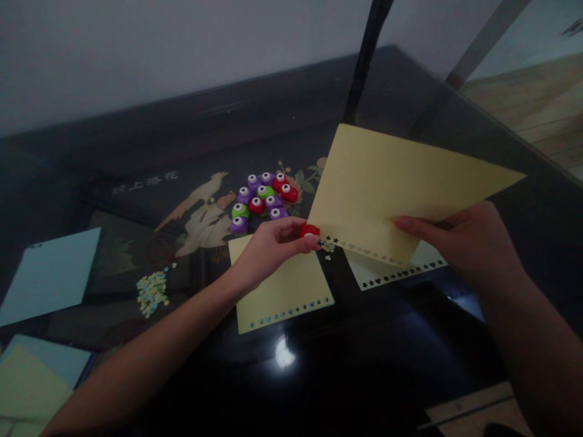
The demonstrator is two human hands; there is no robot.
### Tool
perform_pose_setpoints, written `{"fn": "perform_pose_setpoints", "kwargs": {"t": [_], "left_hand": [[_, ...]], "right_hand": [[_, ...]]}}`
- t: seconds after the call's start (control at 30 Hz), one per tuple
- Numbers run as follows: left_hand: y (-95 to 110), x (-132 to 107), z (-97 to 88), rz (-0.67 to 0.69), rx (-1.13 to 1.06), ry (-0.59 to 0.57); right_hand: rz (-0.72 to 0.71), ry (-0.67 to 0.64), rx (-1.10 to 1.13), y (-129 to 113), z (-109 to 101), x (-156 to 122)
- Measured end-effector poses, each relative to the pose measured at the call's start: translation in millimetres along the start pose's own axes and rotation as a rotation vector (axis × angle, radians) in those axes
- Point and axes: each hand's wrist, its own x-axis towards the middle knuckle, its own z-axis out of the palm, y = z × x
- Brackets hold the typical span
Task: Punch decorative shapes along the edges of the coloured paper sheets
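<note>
Left hand (pixel 276 246) on a red craft punch (pixel 310 231), right hand (pixel 473 243) pinching a raised yellow sheet (pixel 392 188).
At far left lies a blue sheet (pixel 52 276), then a pile of punched-out paper shapes (pixel 152 294); next, a cluster of purple, green and red punches (pixel 265 193) behind a flat yellow sheet (pixel 285 294) with a punched row. Above that, the left thumb and fingers close around the red punch, at the raised sheet's left corner; below this sheet lies a pale punched sheet (pixel 394 278); rightmost, the right thumb and fingers grip its near edge.
</note>
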Motion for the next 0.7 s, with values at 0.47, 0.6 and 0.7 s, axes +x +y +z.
{"fn": "perform_pose_setpoints", "kwargs": {"t": [0.47,0.6,0.7], "left_hand": [[-0.9,0.9,-1.3,0.018,-0.001,-0.017],[-1.2,0.7,-1.2,0.022,0.018,-0.014],[-1.1,0.7,-0.9,0.024,0.013,-0.015]], "right_hand": [[0.013,-0.005,-0.021,-0.6,-2.7,-1.0],[0.024,-0.004,-0.046,-2.2,-2.2,-0.1],[0.017,0.002,-0.048,-2.8,-0.9,0.3]]}}
